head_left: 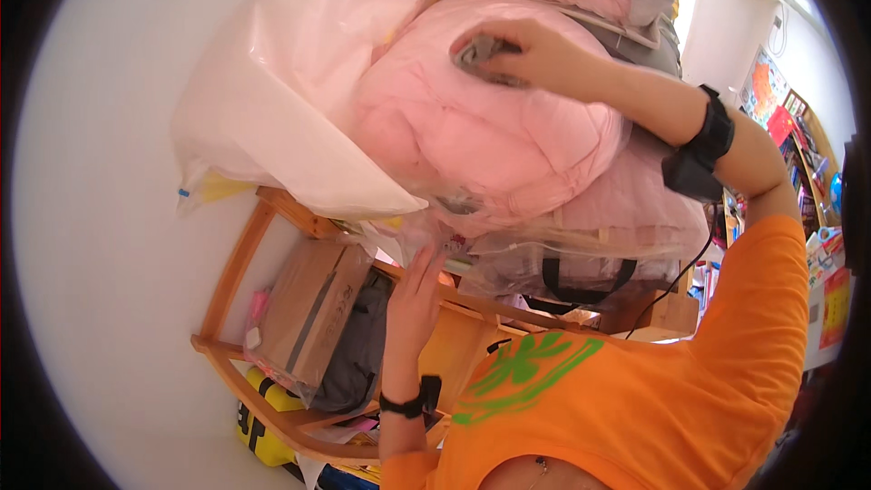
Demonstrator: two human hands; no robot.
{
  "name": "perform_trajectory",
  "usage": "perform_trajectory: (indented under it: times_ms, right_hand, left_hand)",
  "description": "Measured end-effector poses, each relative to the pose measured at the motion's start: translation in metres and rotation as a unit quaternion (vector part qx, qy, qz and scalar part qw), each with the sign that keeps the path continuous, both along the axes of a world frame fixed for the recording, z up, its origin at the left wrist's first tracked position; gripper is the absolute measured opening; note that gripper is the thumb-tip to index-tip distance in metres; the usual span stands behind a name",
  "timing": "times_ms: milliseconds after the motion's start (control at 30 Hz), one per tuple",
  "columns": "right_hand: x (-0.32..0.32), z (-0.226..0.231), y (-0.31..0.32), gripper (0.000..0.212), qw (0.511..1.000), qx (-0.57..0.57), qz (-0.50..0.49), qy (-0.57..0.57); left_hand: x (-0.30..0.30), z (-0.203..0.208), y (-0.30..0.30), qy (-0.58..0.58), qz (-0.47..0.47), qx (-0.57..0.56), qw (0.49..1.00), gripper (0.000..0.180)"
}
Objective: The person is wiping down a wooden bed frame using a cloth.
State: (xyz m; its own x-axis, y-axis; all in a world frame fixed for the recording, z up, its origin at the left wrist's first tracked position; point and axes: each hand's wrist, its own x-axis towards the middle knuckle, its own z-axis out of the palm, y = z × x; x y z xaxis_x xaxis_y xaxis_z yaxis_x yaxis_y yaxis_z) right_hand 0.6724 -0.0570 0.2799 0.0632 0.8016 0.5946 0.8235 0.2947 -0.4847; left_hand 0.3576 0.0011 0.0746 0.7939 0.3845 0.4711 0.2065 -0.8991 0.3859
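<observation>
At left, a white plastic-covered bundle bulges above a cardboard box. The left hand has its fingers outstretched at thin clear plastic; I cannot tell whether they grip it. Rightward swells a pink plastic-wrapped bundle, with the right hand over it, fingers curled around a grey item.

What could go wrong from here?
1. Snag: the black cable hanging from the right wrist device runs close to the bag handle and could catch on it.
2. Slide: the round pink bundle lies among slick plastic-wrapped bedding, so a push might shift it.
3. Blind contact: the right hand partly covers the grey item in its grip, so a slip could be hard to spot.
</observation>
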Motion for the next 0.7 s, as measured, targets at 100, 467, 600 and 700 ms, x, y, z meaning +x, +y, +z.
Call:
perform_trajectory:
  times_ms: [100,467,600,700]
  right_hand:
    - [0.022,0.033,-0.010,0.030,0.984,-0.095,-0.061,0.135]
    - [0.114,-0.068,-0.023,0.028,0.935,0.037,-0.318,0.152]
    - [0.001,-0.047,-0.051,0.033,0.981,0.045,-0.156,0.103]
    - [-0.054,-0.044,-0.075,0.026,0.987,0.046,-0.083,0.127]
  left_hand:
    - [0.038,0.038,0.005,-0.086,-0.022,0.145,0.986,0.051]
    - [0.117,0.082,-0.004,-0.108,-0.019,0.193,0.975,0.072]
    - [0.119,0.059,0.002,-0.169,-0.031,0.158,0.972,0.059]
    - [0.120,0.052,-0.002,-0.199,-0.028,0.155,0.967,0.048]
